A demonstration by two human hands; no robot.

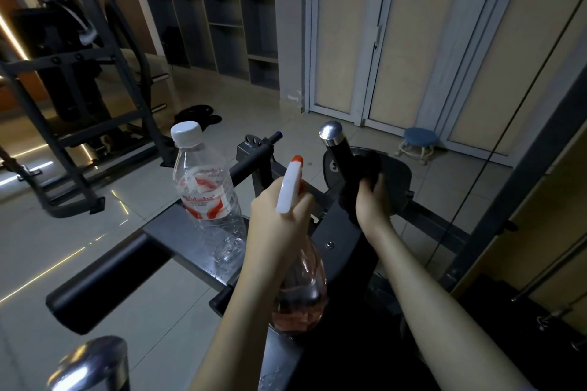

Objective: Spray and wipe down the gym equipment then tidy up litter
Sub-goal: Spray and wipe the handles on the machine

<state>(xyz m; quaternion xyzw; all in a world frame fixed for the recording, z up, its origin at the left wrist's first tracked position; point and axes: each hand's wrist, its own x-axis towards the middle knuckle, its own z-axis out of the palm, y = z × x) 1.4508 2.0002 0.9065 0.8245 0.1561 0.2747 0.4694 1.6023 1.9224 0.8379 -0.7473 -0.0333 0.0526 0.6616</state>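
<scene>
Bunched in the curled fingers of the right hand [373, 200], a black cloth [365, 168] is being pressed against the chrome-capped handle [336, 143]. Just left of that handle, the spray bottle [301, 282] is being gripped round its neck by the left hand [276, 219]. Further left of the handle, a capped water bottle [209, 197] is being seen upright on the machine's flat plate [178, 232].

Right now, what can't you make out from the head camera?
Head view:
- Trigger of the spray bottle: hidden by the left hand.
- The handle below its cap: covered by the dark cloth and right hand.
- Label of the water bottle: too blurred to read.
- The chrome knob, bottom left: blurred, cut by the bottom edge.
</scene>
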